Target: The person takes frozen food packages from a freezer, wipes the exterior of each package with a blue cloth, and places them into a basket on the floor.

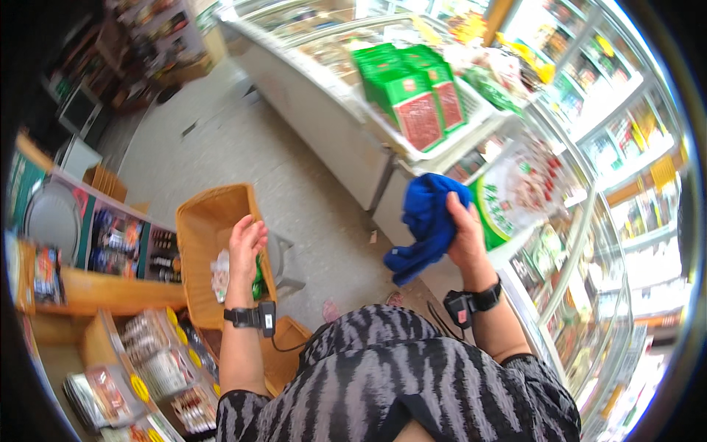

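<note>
In my right hand [467, 232] I grip a bunched blue cloth [428, 221], which hangs in folds beside the freezer case. Just past that hand a large clear food bag [502, 204] with a green edge lies on the glass top. My left hand [247, 248] is raised over a deep orange-brown basket [215, 204], with nothing in it and its fingers slightly apart. Inside the basket are a whitish packet [220, 276] and something green, partly hidden behind my left wrist.
Green packets [417, 105] stand in rows in a white plastic basket [475, 102] on the freezer case [331, 132]. A grey stool [287, 265] stands beside the orange-brown basket. Shelves of packaged goods [165, 370] line the lower left. Grey floor [221, 138] runs between.
</note>
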{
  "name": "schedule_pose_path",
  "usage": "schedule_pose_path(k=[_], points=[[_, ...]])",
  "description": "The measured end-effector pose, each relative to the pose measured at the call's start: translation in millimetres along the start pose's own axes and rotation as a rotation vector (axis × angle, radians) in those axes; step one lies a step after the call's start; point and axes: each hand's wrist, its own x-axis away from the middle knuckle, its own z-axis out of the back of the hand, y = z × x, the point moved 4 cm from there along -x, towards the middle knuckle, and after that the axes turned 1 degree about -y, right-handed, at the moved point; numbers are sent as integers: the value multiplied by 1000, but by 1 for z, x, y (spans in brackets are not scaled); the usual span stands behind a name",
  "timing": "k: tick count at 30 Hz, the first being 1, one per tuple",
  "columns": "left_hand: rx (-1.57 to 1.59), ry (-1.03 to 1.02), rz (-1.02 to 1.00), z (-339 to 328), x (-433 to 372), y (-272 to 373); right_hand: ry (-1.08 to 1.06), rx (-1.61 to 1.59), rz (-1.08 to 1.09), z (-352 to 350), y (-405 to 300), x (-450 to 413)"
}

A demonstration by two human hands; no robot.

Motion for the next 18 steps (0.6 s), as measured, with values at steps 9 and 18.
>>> schedule_pose_path(k=[9,18], points=[[-288,-1167,134,-259,86,27,-190,-337,63,12,-34,16],[-78,-960,-105,-286,81,79,21,-163,76,65,-53,36]])
